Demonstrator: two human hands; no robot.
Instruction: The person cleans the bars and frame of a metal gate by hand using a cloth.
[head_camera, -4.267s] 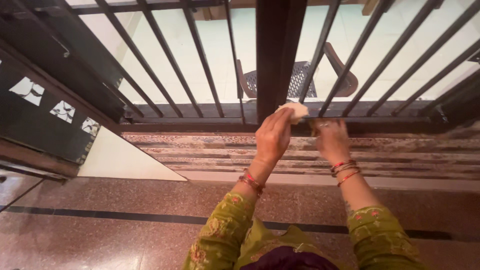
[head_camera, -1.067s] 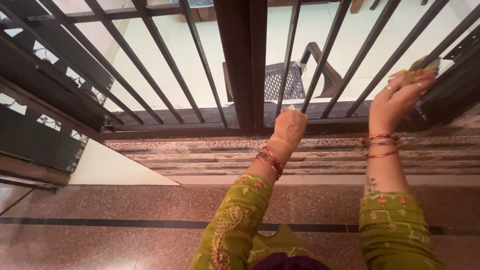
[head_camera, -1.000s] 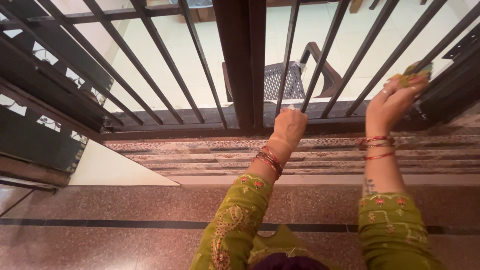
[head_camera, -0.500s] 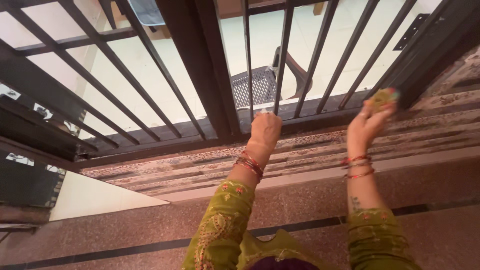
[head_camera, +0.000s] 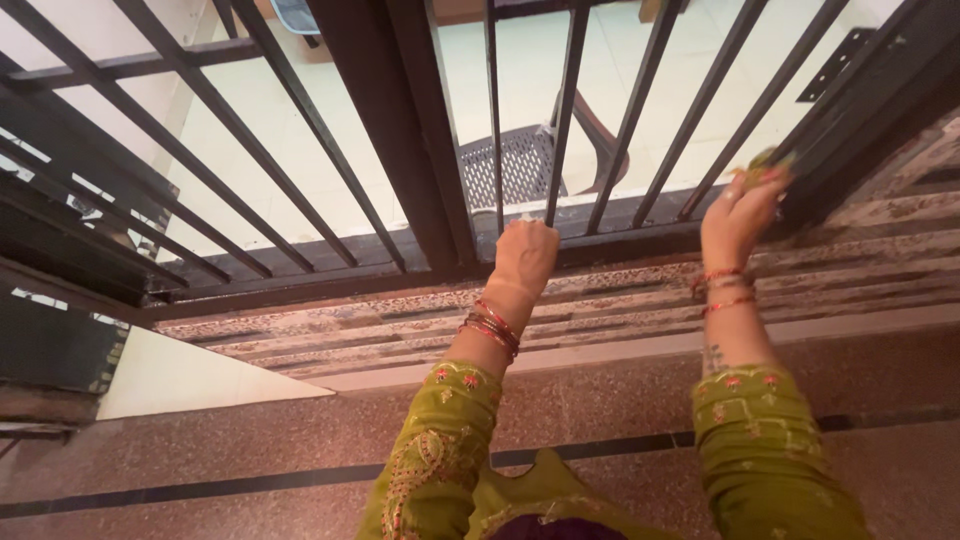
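I see one brown perforated plastic chair (head_camera: 525, 165) beyond the black metal bar gate (head_camera: 400, 150). My left hand (head_camera: 525, 255) is fisted at the gate's bottom rail, contents hidden. My right hand (head_camera: 740, 205) clamps one green scrub pad (head_camera: 757, 160) against the gate's right frame.

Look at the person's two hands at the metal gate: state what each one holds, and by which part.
Left hand holds a pale cloth, mostly hidden in its fist. Right hand pinches a greenish scrubber by its near edge, against the gate.
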